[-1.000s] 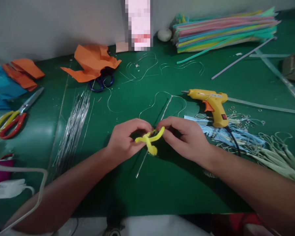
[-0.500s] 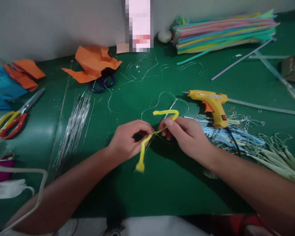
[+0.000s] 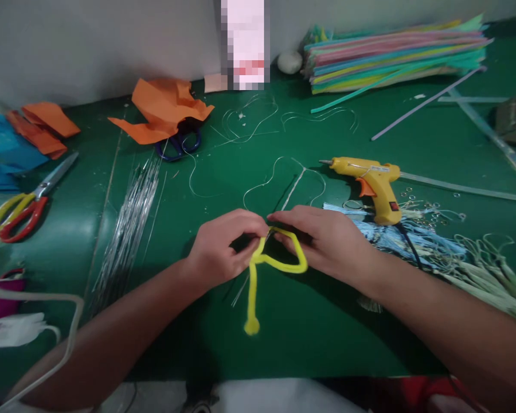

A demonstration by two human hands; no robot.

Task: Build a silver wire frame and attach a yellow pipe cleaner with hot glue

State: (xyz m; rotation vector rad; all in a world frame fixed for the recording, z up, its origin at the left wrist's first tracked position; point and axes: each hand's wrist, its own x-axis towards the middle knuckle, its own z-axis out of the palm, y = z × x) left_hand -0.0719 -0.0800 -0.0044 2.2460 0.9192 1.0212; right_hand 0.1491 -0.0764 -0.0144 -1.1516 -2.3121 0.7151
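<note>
A yellow pipe cleaner (image 3: 300,252) is bent into a loop between my hands, with one straight length hanging down to a bulbous tip. My left hand (image 3: 226,244) pinches it at the left of the loop. Close against it, my right hand (image 3: 327,238) has its fingertips closed at the top of the loop; the thumb is partly hidden behind the yellow strand. A thin silvery wire (image 3: 293,188) runs up from between the fingertips, and its loose ends show below my left hand. Fine thread curls on the table just beyond.
A yellow glue gun (image 3: 382,189) lies right, beside blue tassels (image 3: 413,238) and small rings. Left are a bundle of metal wires (image 3: 131,223) and red-and-yellow-handled scissors (image 3: 28,209). Orange paper (image 3: 159,112) covers blue-handled scissors. Coloured pipe cleaners (image 3: 395,57) lie at the back.
The upper part of the yellow pipe cleaner has swung down toward me and now forms a loop. My right hand has turned over, its fingers closer to my left.
</note>
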